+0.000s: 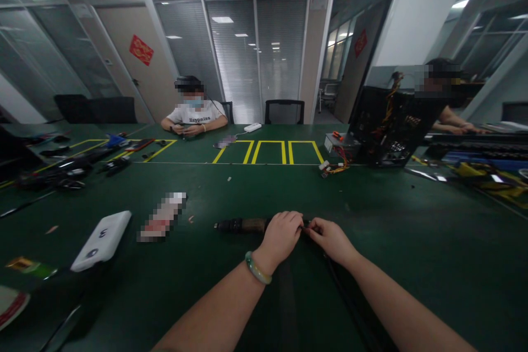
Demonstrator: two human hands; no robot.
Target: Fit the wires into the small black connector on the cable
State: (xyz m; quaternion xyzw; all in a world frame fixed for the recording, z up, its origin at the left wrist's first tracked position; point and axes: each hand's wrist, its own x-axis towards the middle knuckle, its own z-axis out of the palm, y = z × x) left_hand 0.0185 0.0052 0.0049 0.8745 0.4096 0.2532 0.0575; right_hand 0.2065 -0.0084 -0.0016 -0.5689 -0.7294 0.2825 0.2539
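A dark corded electric screwdriver with a brownish middle lies across the green table, its narrow tip to the left. My left hand is closed over its right part and hides that end from view. Close beside it, my right hand pinches at the screwdriver's cord end with thumb and fingers together. From there a black cord runs down toward the near edge, partly under my right forearm. A green bangle circles my left wrist.
At left lie a white power bank and a blurred-out flat item. Cables and tools clutter the far left. A black computer case and power supply stand at right. Two people sit across and at right.
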